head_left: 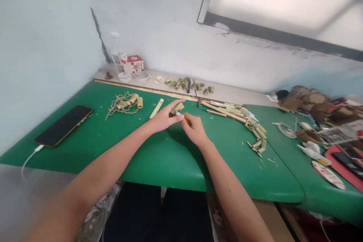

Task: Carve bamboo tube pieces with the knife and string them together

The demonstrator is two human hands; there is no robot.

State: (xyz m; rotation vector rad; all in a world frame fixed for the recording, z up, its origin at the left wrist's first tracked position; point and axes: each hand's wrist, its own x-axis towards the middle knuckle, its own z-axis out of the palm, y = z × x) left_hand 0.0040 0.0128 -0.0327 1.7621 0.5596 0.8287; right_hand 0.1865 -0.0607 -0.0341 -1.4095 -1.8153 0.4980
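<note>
My left hand (165, 116) is closed around a short green bamboo piece (178, 108), held above the green tabletop. In my right hand (195, 129) is a small yellow-handled knife (187, 121), most of its handle covered by my fingers. Its tip, close by my left thumb, meets or nearly meets the bamboo; I cannot tell which. Just left of my left hand lies a flat bamboo strip (156, 109) with dark marks on it. Farther left, bamboo tubes (133, 100) lie tangled with twine (113, 106).
A phone (64, 125) with a white cable lies left. Along the back ledge stand a bottle (117, 55), a box (134, 64), tape rolls and several bamboo pieces (184, 83). A hammer (224, 110) and jointed bamboo (258, 136) lie right, beyond them cardboard clutter (304, 98).
</note>
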